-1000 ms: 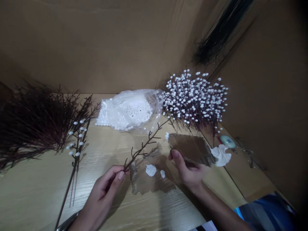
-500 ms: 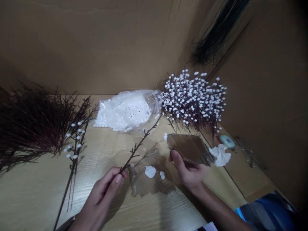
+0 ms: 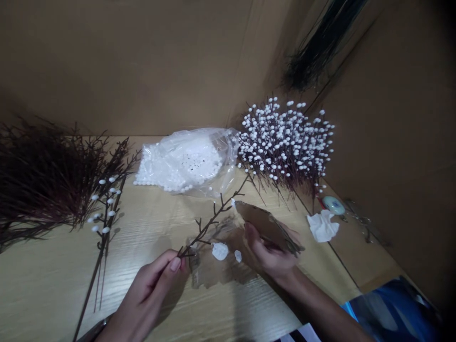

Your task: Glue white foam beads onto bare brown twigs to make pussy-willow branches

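Pinched in my left hand [image 3: 156, 280] is a bare brown artificial twig [image 3: 210, 223], slanting up to the right. My right hand [image 3: 272, 251] grips a piece of cardboard [image 3: 267, 225]. A dab of white paste [image 3: 233, 202] sits on the cardboard's left corner, close beside the twig's upper part; whether they touch I cannot tell. Below both hands a second cardboard piece [image 3: 228, 270] lies on the table, bearing a larger white blob [image 3: 220, 251] and a smaller one. Behind it rests a clear plastic bag of small white foam balls [image 3: 178, 164].
A heap of bare dark twigs [image 3: 53, 175] lies at left, with a white-berried twig [image 3: 107, 213] beside it. White-berried stems [image 3: 285, 142] are massed at back right. Crumpled tissue [image 3: 323, 225] and a pale green round object [image 3: 333, 205] lie at right. Cardboard walls [image 3: 142, 66] enclose the back.
My right hand has moved slightly left and tilted its cardboard, bringing the pasted corner close to the twig. The twig has turned in my left hand, showing its side branches differently.
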`<state>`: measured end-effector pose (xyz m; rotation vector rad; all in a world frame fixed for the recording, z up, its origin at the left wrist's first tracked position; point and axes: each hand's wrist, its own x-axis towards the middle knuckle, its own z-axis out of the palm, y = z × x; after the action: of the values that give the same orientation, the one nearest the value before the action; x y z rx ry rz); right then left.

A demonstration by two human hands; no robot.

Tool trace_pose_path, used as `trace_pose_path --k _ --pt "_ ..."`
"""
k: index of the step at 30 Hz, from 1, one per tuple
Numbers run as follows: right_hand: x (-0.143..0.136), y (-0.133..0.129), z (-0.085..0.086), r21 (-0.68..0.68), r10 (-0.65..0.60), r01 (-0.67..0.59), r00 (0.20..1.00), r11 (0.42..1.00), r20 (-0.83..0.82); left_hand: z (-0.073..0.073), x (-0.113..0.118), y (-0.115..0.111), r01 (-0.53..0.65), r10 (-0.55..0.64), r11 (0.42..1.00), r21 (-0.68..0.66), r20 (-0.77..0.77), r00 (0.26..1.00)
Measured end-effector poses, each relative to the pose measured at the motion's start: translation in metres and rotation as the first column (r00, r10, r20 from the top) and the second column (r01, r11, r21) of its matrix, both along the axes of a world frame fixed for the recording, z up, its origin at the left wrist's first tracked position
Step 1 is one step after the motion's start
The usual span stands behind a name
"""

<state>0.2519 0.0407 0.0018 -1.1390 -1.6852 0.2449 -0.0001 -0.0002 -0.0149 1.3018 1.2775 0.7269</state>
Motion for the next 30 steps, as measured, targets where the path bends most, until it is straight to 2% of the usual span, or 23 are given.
trace_pose_path --k 3,5,19,24,30 --pt "-0.001 0.003 0.003 0.176 -0.03 0.032 0.999 0.984 -0.014 0.0 0.001 0.001 0.003 -0.002 0.999 0.034 -0.014 1.0" --pt "-0.002 0.004 0.004 0.208 -0.035 0.033 0.999 0.977 0.006 0.001 0.002 0.001 0.001 -0.001 0.999 0.044 -0.01 1.0" --pt "0.002 0.001 -0.001 0.177 -0.053 0.041 0.997 0.983 0.063 -0.001 0.0 0.001 0.008 -0.007 0.999 0.04 -0.038 0.999" --pt "0.005 0.001 0.0 0.215 -0.077 0.058 0.994 0.975 0.08 0.002 0.001 0.001 0.029 -0.028 0.998 0.049 -0.035 0.999" --pt "0.01 0.002 -0.014 0.253 -0.119 0.108 0.993 0.961 0.027 0.001 0.002 0.002 0.025 -0.022 0.998 0.051 -0.058 0.998"
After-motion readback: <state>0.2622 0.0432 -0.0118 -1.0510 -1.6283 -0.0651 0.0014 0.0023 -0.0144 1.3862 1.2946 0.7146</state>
